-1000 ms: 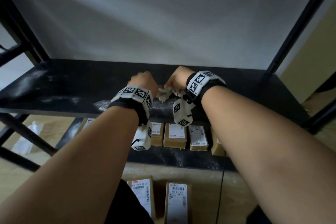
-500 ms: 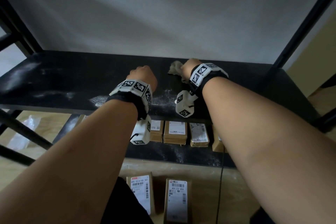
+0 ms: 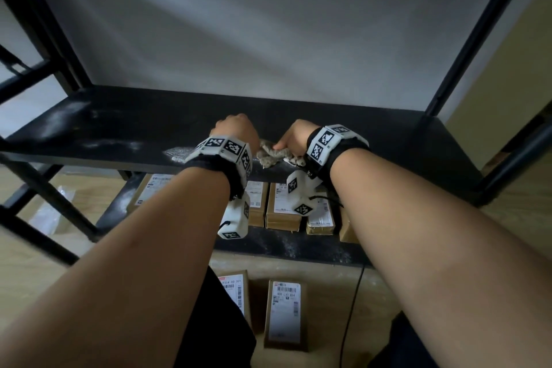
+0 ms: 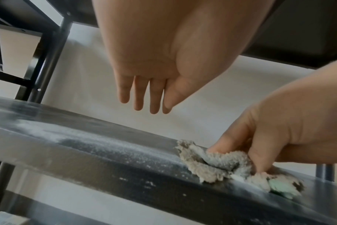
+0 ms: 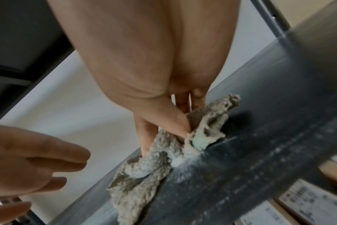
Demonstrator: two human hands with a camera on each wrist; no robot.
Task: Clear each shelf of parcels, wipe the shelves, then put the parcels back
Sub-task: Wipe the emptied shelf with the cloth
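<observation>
Dust streaks (image 3: 89,128) cover the left part of black shelf (image 3: 388,140), white and powdery; another patch sits at the front edge near mid-shelf. No parcels on this shelf.

Left hand (image 3: 236,131) hovers above the shelf, left of the cloth. Left wrist view: fingers (image 4: 138,92) straight, close together, pointing down, not touching the surface, holding nothing.

Cloth (image 3: 273,155), grey, fluffy, crumpled, lies on the shelf near the front edge, between the two hands. A pale green bit shows at one end in the wrist views.

Right hand (image 3: 294,137) is on the cloth: thumb and fingers curled down into it, pinching it and pressing it against the shelf. Right wrist view shows the thumb (image 5: 171,120) dug into a fold.

Lower shelf (image 3: 298,248) below, also dusty, carries a row of brown parcels (image 3: 283,212) with white labels, side by side, partly hidden by the wrists.

Floor (image 3: 328,278): two more parcels (image 3: 285,314) lie flat in front of the rack, near each other, labels up. A thin black cable (image 3: 352,308) runs just right of them.

Black frame posts rise at both ends, white wall behind.
</observation>
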